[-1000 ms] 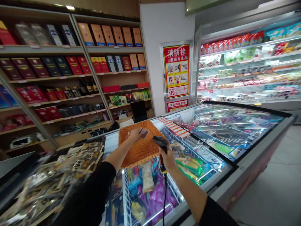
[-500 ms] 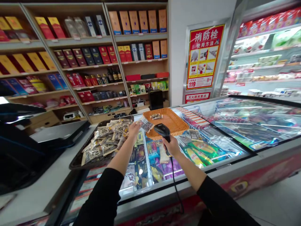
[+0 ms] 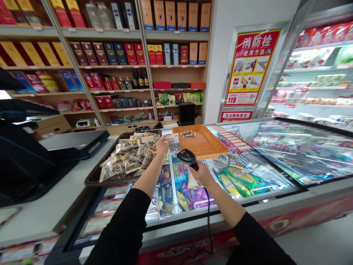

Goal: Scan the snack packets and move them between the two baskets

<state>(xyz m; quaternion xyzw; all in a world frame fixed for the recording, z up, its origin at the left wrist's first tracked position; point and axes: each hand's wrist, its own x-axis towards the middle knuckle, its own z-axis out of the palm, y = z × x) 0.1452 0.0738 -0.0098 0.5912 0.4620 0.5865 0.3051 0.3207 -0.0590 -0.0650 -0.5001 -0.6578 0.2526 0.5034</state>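
Between the fingertips of my left hand [image 3: 163,145] is a small clear snack packet [image 3: 174,143], at the left edge of the orange wicker basket [image 3: 202,145]. My right hand [image 3: 204,175] is closed around the handle of a black barcode scanner [image 3: 187,156], whose head points up and left, close below the packet. A cord hangs down from it. One or more similar packets [image 3: 188,134] lie inside the orange basket. To the left of my left hand, a dark brown wicker basket [image 3: 92,181] holds a heap of packets [image 3: 135,152].
Both baskets rest on a glass-topped chest freezer [image 3: 190,217] filled with frozen goods. At left are a counter [image 3: 38,206] and a flat scale-like device [image 3: 74,141]. Shelves of boxed bottles [image 3: 116,55] stand behind; a red fire-hydrant poster [image 3: 252,68] hangs on the wall.
The packet in my left hand has moved slightly and now stands more upright beside the orange basket. The scanner's head has tilted and turned further left. The whole view has shifted a little.
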